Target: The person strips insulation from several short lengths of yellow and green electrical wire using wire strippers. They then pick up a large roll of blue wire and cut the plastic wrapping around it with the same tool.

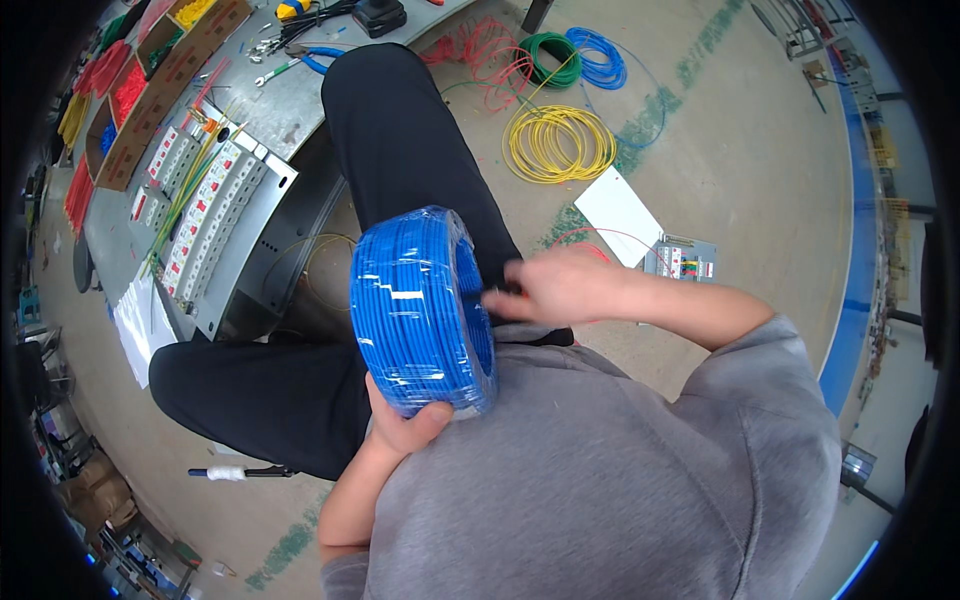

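Note:
A thick coil of blue wire point(405, 300), wrapped in clear shiny film, stands tilted on my lap between my thighs. My left hand point(405, 425) grips its lower end, with the thumb on the near edge. My right hand point(560, 287) is at the coil's right side, by its inner opening. The fingers of that hand are curled, and something dark shows between them and the coil. What it is cannot be made out.
A metal bench point(300, 110) at the left bears rows of circuit breakers point(215, 210), pliers point(320, 55) and a cardboard box point(165, 80). On the floor lie yellow point(560, 145), green point(550, 60) and blue point(598, 58) wire coils, a white sheet point(620, 215) and a small breaker assembly point(685, 262).

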The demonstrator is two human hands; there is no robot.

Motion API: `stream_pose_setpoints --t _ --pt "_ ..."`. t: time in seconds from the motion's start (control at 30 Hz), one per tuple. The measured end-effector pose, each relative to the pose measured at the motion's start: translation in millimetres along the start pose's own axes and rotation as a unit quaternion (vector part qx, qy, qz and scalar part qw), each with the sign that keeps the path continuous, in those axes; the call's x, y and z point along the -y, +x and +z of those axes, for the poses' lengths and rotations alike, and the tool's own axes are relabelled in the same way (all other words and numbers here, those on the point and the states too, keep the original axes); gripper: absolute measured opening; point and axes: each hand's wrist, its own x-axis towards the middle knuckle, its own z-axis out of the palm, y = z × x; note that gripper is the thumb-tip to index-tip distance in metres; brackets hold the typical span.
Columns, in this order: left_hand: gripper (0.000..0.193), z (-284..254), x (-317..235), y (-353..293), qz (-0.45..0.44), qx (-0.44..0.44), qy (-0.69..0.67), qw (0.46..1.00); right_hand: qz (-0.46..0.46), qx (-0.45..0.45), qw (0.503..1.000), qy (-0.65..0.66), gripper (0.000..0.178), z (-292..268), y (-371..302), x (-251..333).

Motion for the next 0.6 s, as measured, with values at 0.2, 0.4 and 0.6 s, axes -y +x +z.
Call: stream_pose_setpoints --t 0.2,0.4,0.6 --pt "0.088 -7.9 3.7 -5.4 -0.014 -0.019 -0.011 1.000 0.031 0.114 0.991 0.055 0.080 6.5 -13.2 16.8" --pt "0.091 -6.7 3.6 -5.4 -0.014 -0.001 0.012 1.000 0.008 0.069 0.997 0.015 0.077 -1.4 -3.4 2.7" --pt "0.090 -7.5 2.5 -4.4 -0.011 -0.033 -0.009 0.999 0.003 -0.029 0.998 -0.054 0.074 6.3 2.9 3.9"
